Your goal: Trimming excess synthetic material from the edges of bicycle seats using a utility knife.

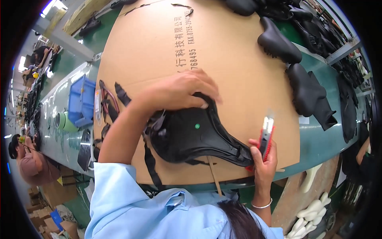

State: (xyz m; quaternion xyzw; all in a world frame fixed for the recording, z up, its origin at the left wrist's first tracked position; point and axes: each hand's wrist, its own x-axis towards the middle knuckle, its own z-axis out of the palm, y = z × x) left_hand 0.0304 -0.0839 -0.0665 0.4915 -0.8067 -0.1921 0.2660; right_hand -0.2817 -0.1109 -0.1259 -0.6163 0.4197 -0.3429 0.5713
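A black bicycle saddle (pixel 181 133) lies on the cardboard, its hollow underside apparently facing up, with a small green sticker near its middle. The wide end points left and the narrow nose points right. My left hand (pixel 187 91) is closed on the saddle's far edge, thumb on the inner side, fingers slightly blurred. In my right hand (pixel 264 159) is a red and grey utility knife (pixel 265 139), its blade end pointing away from me. The fingers of that hand are also close against the saddle's nose; whether they grip it is partly hidden.
The large cardboard sheet (pixel 135 51) covers the worktable. Black offcut strips (pixel 149 163) and pliers-like red handles (pixel 112 97) lie left. A blue bin (pixel 81 99) stands beyond. Finished-looking black saddles (pixel 278 42) line the right. White saddle-shaped pieces (pixel 314 211) sit lower right. Another person (pixel 34 159) is far left.
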